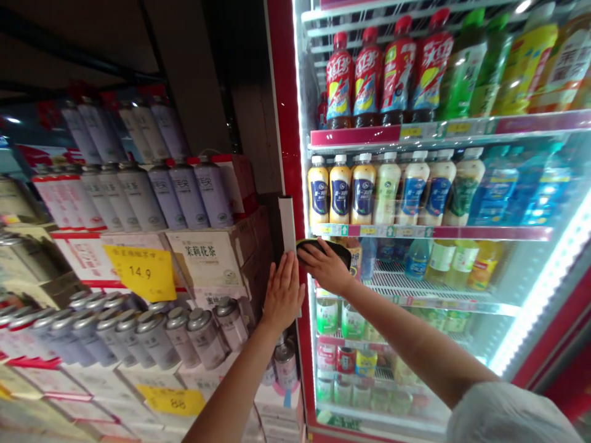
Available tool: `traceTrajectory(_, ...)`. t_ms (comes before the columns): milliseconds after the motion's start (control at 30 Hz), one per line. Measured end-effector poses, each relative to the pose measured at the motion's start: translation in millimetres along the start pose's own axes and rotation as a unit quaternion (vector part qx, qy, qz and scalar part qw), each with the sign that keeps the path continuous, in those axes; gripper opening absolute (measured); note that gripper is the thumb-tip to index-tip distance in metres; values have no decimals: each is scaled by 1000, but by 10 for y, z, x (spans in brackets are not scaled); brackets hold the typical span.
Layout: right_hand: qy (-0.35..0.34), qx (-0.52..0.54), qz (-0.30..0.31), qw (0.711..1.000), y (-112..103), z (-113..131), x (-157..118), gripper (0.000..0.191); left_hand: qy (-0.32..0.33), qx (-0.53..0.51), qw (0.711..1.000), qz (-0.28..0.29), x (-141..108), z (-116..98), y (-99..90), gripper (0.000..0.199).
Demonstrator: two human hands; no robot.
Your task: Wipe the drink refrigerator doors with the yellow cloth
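Note:
My left hand [282, 294] lies flat with its fingers stretched out, against the pale vertical handle strip [287, 223] at the left edge of the drinks cooler. Just right of it, my right hand [324, 266] presses on a black oval pad [340, 251] with a thin yellow-green edge. The pad rests against the front of the cooler beside the red frame [287, 132]. My right fingers cover its left part, and its underside is hidden. Behind it stand shelves with bottled drinks, among them yellow-and-blue bottles [340, 192].
Red-capped bottles [368, 80] fill the upper cooler shelf. On the left, tall tea cans [213, 192] stand on stacked cartons [207, 261], close to my left arm. More cans [159, 335] line a lower row. Yellow price signs [141, 271] hang in front.

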State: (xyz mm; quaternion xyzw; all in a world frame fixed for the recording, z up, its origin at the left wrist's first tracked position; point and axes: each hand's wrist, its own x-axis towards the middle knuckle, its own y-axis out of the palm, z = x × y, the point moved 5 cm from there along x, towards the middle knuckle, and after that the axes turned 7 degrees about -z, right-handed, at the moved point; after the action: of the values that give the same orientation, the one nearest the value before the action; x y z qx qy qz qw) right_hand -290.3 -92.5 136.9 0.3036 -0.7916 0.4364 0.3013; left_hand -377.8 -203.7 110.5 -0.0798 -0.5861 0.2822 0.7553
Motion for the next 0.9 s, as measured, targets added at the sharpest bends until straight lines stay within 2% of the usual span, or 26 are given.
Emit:
traceTrajectory(67, -42, 9, 12, 999, -14, 3, -187, 38, 0, -8, 1000, -1, -5, 15, -6, 83)
traceTrajectory(100, -37, 3, 6, 999, -61, -56, -256, 39, 2, -9, 1000, -3, -5, 23, -13, 82)
traceTrajectory(167, 22, -27, -29, 999, -213, -258, -292, 41, 7, -5, 1000, -11, 13, 30, -29, 81)
traceTrajectory(233, 104, -60, -78, 990, -371, -465, -210, 43, 10, 7, 1000, -21, 60, 8, -36, 81)
traceTrajectory(300, 157, -76, -106, 979, -444, -563, -86, 44, 10, 18, 999, -31, 131, -49, -23, 80)
traceTrajectory(400, 139, -74, -83, 984, -365, -483, -48, 46, 18, 18, 999, -43, 241, -189, 33, 80)
traceTrajectory(467, 92, -66, -50, 992, -293, -387, -227, 47, 28, 9, 999, -44, 288, -285, 90, 80)
traceTrajectory(533, 61, -67, -27, 996, -293, -369, -528, 47, 35, -5, 998, -43, 310, -360, 149, 80)
traceTrajectory(600, 64, -78, -28, 995, -378, -458, -819, 47, 38, -16, 998, -43, 321, -418, 198, 80)
traceTrajectory(667, 99, -99, -50, 989, -499, -613, -985, 46, 42, -23, 998, -45, 339, -480, 239, 81)
traceTrajectory(767, 176, -123, -93, 972, -600, -785, -971, 45, 32, -27, 998, -43, 393, -598, 295, 85)
traceTrajectory(833, 213, -125, -111, 963, -570, -791, -908, 45, 13, -35, 999, -32, 435, -691, 341, 88)
traceTrajectory(900, 222, -122, -112, 961, -504, -734, -924, 45, -2, -47, 999, -15, 462, -789, 396, 90)
